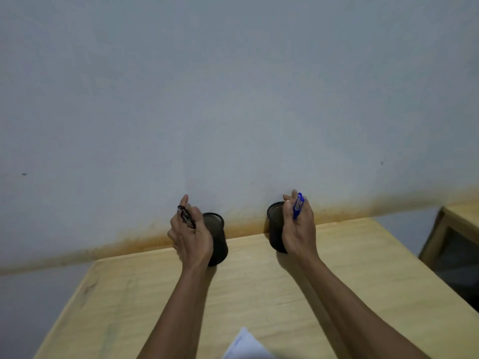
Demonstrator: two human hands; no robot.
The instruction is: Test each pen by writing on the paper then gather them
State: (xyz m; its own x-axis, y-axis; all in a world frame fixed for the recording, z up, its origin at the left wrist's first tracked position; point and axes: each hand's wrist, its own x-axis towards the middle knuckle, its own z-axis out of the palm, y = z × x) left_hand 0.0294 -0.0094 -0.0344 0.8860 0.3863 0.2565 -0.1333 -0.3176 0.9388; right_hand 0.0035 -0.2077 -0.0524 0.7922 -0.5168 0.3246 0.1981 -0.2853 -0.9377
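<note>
At the far edge of the wooden table [259,294], against the grey wall [233,99], stand two black mesh pen cups; the left cup [216,237] is partly covered by the left hand [189,237], the right cup [276,226] by the right hand [298,229]. Left hand is closed around a black pen [186,216] — the pen lies slanted across the fingers, its upper end above the knuckles, level with the left cup's rim and just to its left; right hand is closed around a blue pen [298,205], held nearly upright, its top clear of the fingertips and just right of the right cup's rim. White paper [245,344] lies at the near edge between the forearms, well apart from both hands — only a corner shows; a second wooden table [458,216] stands at the right.
</note>
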